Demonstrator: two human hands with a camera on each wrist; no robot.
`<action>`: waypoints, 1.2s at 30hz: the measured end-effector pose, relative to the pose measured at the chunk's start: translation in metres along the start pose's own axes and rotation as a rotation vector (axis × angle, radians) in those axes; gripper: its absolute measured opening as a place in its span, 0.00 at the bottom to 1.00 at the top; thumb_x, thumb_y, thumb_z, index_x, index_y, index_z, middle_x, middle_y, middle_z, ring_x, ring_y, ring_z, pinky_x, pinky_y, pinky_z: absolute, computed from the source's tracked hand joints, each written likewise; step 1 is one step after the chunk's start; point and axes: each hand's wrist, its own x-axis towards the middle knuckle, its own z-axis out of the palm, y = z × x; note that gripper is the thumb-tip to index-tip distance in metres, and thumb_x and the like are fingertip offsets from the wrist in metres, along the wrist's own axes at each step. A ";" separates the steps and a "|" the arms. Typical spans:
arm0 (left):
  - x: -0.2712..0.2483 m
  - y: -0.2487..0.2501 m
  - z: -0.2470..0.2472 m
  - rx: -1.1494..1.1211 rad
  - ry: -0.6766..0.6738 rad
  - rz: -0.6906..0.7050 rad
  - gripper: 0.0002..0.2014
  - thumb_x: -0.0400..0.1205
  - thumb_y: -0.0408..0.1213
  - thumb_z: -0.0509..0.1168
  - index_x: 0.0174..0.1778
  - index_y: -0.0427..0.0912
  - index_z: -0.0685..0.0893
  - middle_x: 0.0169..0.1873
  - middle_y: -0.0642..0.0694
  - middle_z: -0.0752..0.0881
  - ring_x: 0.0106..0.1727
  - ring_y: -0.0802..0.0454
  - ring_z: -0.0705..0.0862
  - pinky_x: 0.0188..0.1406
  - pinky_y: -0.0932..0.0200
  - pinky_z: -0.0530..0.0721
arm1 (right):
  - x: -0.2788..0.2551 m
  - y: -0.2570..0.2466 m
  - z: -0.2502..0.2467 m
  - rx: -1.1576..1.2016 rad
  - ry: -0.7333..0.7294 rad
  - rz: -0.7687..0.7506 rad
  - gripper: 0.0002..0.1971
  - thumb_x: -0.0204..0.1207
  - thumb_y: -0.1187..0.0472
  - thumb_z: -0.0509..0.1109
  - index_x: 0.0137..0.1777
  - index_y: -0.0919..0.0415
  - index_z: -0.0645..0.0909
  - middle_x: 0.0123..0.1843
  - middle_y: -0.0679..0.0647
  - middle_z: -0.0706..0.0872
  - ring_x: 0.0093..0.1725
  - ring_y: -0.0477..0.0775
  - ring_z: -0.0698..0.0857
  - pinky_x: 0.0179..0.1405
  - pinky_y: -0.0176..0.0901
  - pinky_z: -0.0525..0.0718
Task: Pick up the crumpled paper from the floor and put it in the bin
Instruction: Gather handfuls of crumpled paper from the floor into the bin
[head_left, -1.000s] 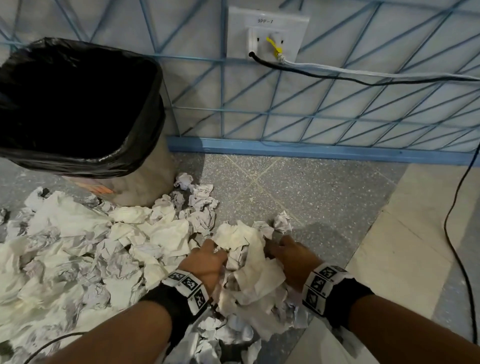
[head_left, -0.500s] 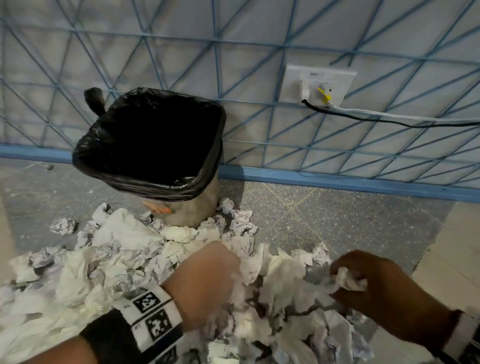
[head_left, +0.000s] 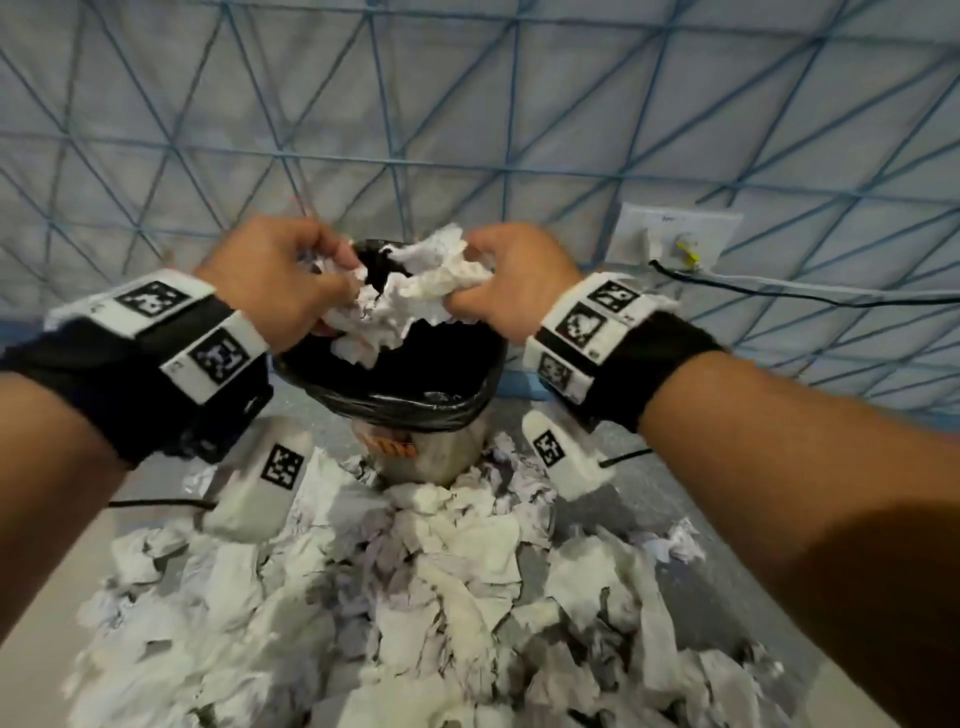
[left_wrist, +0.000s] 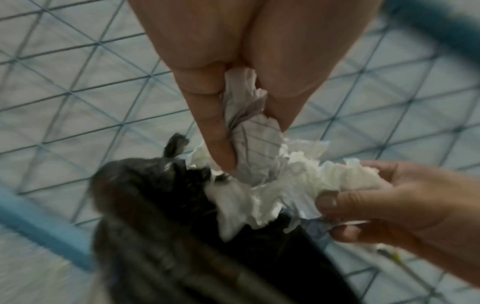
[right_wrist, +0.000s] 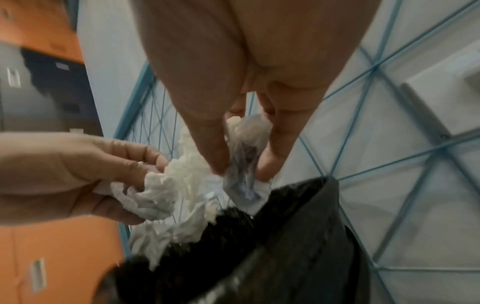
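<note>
A wad of paper (head_left: 415, 291) is pinched from both sides by the left hand (head_left: 280, 280) and right hand (head_left: 511, 283), held directly above the bin (head_left: 395, 384); only release downward is needed.

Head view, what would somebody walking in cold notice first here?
First, both hands, left and right, raised together and gripping one bunch of crumpled paper right over the open mouth of the black-lined bin. Next, the big heap of paper still spread over the floor in front of the bin. Behind stands a pale wall with blue diagonal lines.
</note>
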 end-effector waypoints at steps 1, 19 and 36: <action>0.000 -0.003 0.005 0.127 -0.038 -0.029 0.04 0.75 0.40 0.73 0.41 0.54 0.86 0.37 0.48 0.85 0.38 0.45 0.84 0.41 0.63 0.85 | 0.000 -0.003 0.007 -0.072 -0.074 0.003 0.18 0.65 0.55 0.77 0.56 0.54 0.84 0.51 0.54 0.87 0.54 0.55 0.84 0.48 0.37 0.76; -0.094 0.014 0.224 0.606 -0.754 0.419 0.29 0.75 0.61 0.54 0.68 0.51 0.73 0.67 0.44 0.73 0.66 0.39 0.77 0.63 0.45 0.79 | -0.182 0.243 0.031 -0.255 -0.648 0.430 0.44 0.55 0.34 0.78 0.73 0.45 0.69 0.68 0.58 0.73 0.68 0.64 0.77 0.69 0.48 0.75; -0.135 -0.002 0.254 0.584 -1.011 0.292 0.19 0.80 0.34 0.62 0.67 0.47 0.78 0.68 0.45 0.76 0.68 0.45 0.77 0.67 0.58 0.74 | -0.230 0.228 0.053 -0.047 -0.748 0.172 0.22 0.65 0.41 0.71 0.58 0.44 0.76 0.55 0.50 0.80 0.55 0.50 0.81 0.56 0.46 0.81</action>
